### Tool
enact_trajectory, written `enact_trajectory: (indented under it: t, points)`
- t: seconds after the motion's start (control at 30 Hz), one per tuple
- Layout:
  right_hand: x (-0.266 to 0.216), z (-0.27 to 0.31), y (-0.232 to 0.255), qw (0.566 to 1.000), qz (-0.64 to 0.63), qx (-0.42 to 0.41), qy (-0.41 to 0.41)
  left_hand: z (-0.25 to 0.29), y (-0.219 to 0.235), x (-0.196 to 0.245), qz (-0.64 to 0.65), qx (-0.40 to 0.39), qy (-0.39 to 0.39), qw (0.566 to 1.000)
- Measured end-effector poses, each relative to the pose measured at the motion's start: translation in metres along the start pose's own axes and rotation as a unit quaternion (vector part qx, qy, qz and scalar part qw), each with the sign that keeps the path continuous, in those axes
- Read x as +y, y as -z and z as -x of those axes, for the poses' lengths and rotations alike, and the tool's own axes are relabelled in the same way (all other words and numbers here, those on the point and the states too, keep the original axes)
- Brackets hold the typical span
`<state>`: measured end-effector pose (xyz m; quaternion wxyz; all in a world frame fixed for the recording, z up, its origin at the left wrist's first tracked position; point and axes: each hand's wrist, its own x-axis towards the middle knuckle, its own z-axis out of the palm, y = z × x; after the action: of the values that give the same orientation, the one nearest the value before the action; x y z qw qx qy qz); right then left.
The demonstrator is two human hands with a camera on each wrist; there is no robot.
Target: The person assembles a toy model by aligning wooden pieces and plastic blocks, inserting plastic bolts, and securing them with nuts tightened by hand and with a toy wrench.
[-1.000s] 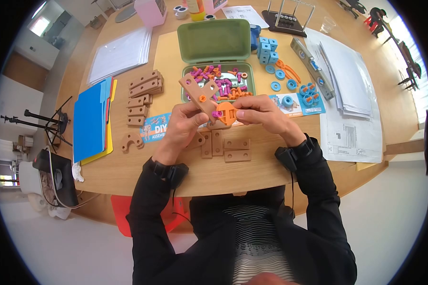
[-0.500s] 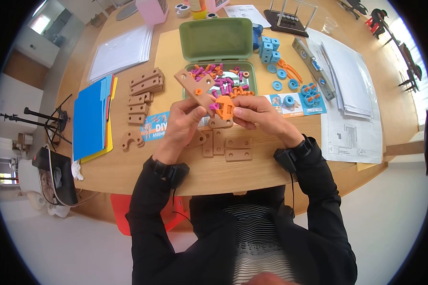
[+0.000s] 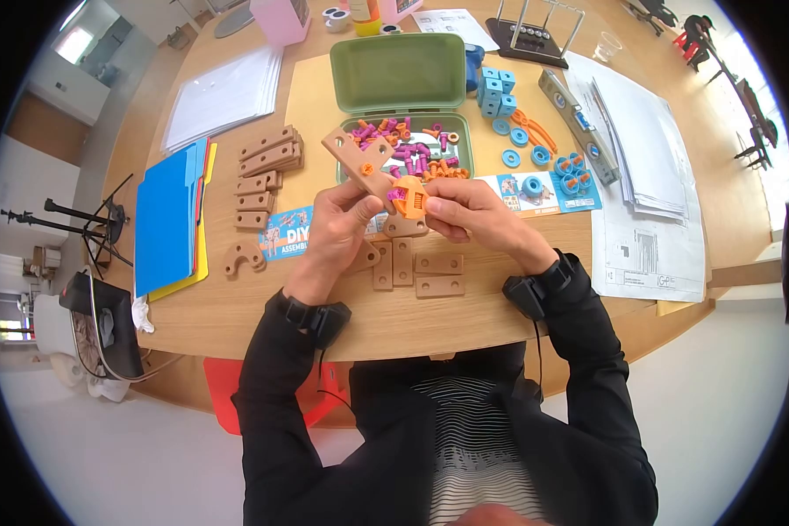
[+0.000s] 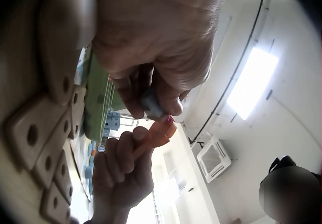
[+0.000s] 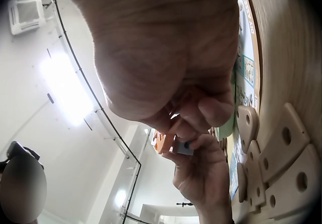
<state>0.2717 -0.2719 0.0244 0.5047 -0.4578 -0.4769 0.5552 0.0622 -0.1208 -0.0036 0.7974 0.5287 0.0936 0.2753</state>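
Observation:
In the head view my left hand (image 3: 331, 223) pinches a brown perforated strip (image 3: 346, 149), which an orange bolt (image 3: 367, 168) joins to another brown piece. From the right, my right hand (image 3: 472, 209) grips an orange toy adjustable wrench (image 3: 412, 203) between thumb and fingers. The wrench's head lies at a purple bolt (image 3: 394, 195) near the strip's lower end. Seen from the left wrist, the purple bolt (image 4: 168, 119) meets the end of the wrench (image 4: 160, 135). My right fingers hide the wrench's handle.
Behind the hands stands an open green box (image 3: 398, 74) of purple and orange bolts. Brown strips (image 3: 267, 153) lie at left, with more (image 3: 439, 273) in front. Blue blocks (image 3: 497, 92), blue wheels (image 3: 535, 185), orange pliers (image 3: 535, 131) and a level (image 3: 579, 123) lie at right.
The orange wrench has turned a little about the purple bolt, its head tilting left, and my right hand has shifted slightly left with it. My left hand keeps its hold on the brown strip.

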Motion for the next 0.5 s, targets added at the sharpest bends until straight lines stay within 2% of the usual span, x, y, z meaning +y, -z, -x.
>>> enact_trajectory:
  t: [0.23, 0.4, 0.5]
  points:
    - [-0.0006, 0.0003, -0.0020, 1.000, 0.002, 0.005, 0.006, -0.0001, -0.0041, -0.0021, -0.005, 0.018, -0.025, 1.000]
    - [-0.0038, 0.0012, -0.0032, 1.000, 0.003, 0.010, 0.014, -0.0007, -0.0019, -0.0022, 0.009, 0.004, -0.008, 1.000]
    - [-0.0059, 0.0029, -0.0020, 0.999, -0.038, 0.032, 0.005, -0.0021, -0.0048, -0.0036, 0.022, 0.008, -0.008, 1.000]
